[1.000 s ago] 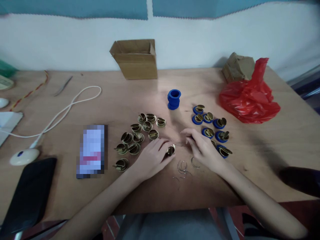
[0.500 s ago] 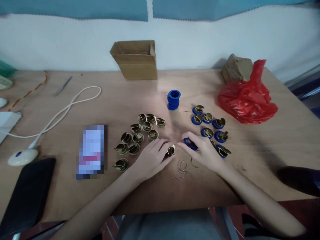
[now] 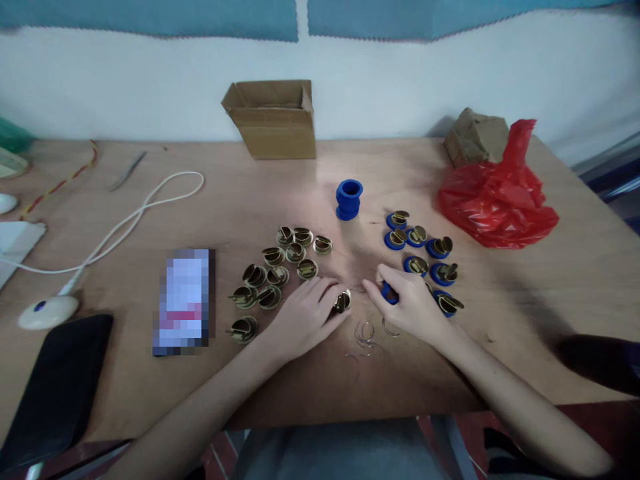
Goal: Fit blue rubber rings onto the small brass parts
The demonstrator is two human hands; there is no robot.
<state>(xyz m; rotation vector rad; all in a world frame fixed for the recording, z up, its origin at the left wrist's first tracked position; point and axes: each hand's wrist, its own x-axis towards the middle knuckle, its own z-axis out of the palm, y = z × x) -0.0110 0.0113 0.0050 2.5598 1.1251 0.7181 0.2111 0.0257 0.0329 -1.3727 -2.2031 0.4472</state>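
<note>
My left hand (image 3: 310, 312) rests on the table with its fingers closed round a round brass piece with a flap (image 3: 343, 302). To its right, my right hand (image 3: 413, 303) pinches a blue ring (image 3: 389, 293), partly hidden by the fingers. A gap separates the two hands. Left of my left hand lie several similar brass pieces (image 3: 270, 297) with pale rims. Beyond my right hand, several brass pieces seated in blue rings (image 3: 416, 265) stand in a group. Thin metal wire rings (image 3: 365, 332) lie between my wrists.
A stack of blue rings (image 3: 349, 200) stands mid-table. Farther back are an open cardboard box (image 3: 280, 133), a brown carton (image 3: 475, 137) and a red plastic bag (image 3: 497, 200). On the left lie a phone (image 3: 183, 300), a black case-like object (image 3: 57, 387) and a white cable (image 3: 135, 213).
My right hand has drawn slightly right, away from my left hand, and the blue ring in it has turned and shows less. My left hand stays in place.
</note>
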